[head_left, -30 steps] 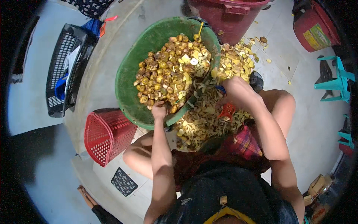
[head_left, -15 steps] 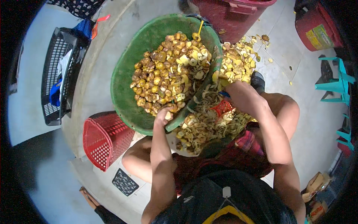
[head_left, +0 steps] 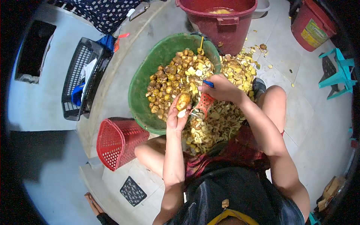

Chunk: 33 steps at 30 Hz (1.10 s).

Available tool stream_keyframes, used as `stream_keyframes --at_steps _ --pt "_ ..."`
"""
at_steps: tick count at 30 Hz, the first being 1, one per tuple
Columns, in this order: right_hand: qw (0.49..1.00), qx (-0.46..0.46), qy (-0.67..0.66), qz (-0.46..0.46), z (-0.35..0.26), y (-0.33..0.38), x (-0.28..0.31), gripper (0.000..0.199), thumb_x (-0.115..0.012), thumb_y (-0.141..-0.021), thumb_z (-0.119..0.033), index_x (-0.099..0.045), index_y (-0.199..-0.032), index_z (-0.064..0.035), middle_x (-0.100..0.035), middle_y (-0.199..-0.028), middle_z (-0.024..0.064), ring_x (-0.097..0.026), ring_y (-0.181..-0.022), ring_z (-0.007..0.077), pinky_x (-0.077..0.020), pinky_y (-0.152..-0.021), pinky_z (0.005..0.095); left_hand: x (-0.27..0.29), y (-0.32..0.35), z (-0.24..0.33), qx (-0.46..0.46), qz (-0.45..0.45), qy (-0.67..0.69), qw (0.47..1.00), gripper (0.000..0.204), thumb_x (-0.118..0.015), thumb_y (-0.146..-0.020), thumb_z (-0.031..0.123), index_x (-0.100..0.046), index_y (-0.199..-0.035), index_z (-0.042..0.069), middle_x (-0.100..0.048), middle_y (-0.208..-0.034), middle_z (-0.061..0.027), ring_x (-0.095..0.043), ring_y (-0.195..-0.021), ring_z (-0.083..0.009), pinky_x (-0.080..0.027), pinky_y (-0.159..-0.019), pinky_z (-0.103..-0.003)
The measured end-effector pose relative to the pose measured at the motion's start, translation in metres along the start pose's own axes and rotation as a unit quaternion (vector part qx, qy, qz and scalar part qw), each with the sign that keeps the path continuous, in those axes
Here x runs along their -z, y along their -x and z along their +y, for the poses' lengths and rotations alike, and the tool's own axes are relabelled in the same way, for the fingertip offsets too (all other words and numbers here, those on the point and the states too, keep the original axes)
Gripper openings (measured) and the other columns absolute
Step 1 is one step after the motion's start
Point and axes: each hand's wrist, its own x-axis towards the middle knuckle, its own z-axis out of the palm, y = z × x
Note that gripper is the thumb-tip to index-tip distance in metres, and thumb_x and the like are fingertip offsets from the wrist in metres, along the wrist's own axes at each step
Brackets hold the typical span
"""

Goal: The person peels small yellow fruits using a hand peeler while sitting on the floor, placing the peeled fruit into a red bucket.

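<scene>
Fingers of the left hand (head_left: 176, 114) are curled up around a small potato (head_left: 183, 101), cupping it from below; the thumb side presses its near end. Potato sits raised just above the near rim of the green basin (head_left: 139, 88), partly peeled, pale patch showing at its lower end.

Right hand (head_left: 221, 89) is closed on a peeler (head_left: 204, 103) with a blue handle and red guard; the working end is just beside the potato, contact point too small to tell.

Handling, as I judge it:
- potato is light, hard, rounded; won't deform under grip
- peeled flesh is probably wet and slick, so hold on the remaining brown skin and the ends
- cupped palm grip with thumb as stop looks right; rotate in the palm to expose new skin
- main risk: it squirts out of the hand when the blade pushes along it

Around it:
- basin is heaped with more small potatoes (head_left: 168, 80), some cut pale
- peel pile (head_left: 221, 120) on the floor right of the basin, spreading under the right forearm
- dark red bucket (head_left: 217, 18) far side, touching the basin rim
- red basket (head_left: 114, 142) on its side near left, black crate (head_left: 80, 82) further left
- turquoise stool (head_left: 335, 73) far right
</scene>
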Motion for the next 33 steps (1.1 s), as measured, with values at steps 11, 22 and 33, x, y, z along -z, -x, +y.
stream_keyframes --at_steps 11,22,33 --pt "0.956 0.167 0.166 0.173 -0.004 0.035 -0.076 0.027 -0.065 -0.073 -0.027 -0.059 -0.061 -0.0038 -0.058 -0.057 0.0161 -0.062 -0.057 0.0345 -0.052 -0.055 0.0439 -0.025 0.038 -0.021 -0.096 0.023 -0.082 0.992 0.079 -0.082 -0.069 0.02 -0.039 -0.135 0.011 -0.055 -0.12 -0.0097 -0.057 -0.106 -0.0271 -0.05 -0.088 -0.033" --pt "0.952 0.203 0.199 0.115 -0.023 0.046 -0.078 0.031 -0.067 -0.074 -0.032 -0.057 -0.064 -0.0041 -0.056 -0.058 0.0152 -0.061 -0.058 0.0344 -0.0483 -0.053 0.0448 -0.026 0.04 -0.031 -0.147 0.092 -0.064 0.983 0.078 -0.078 -0.067 0.0 -0.04 -0.135 0.008 -0.059 -0.114 -0.0085 -0.062 -0.095 -0.0168 -0.054 -0.08 -0.028" --pt "0.973 0.165 0.145 0.069 -0.035 0.047 -0.076 0.026 -0.067 -0.074 -0.026 -0.058 -0.066 -0.0036 -0.058 -0.06 0.0167 -0.062 -0.061 0.0367 -0.0491 -0.056 0.0462 -0.015 0.041 -0.033 -0.182 0.075 -0.041 0.98 0.069 -0.074 -0.066 -0.004 -0.045 -0.128 0.002 -0.057 -0.114 -0.009 -0.06 -0.096 -0.0176 -0.053 -0.082 -0.03"
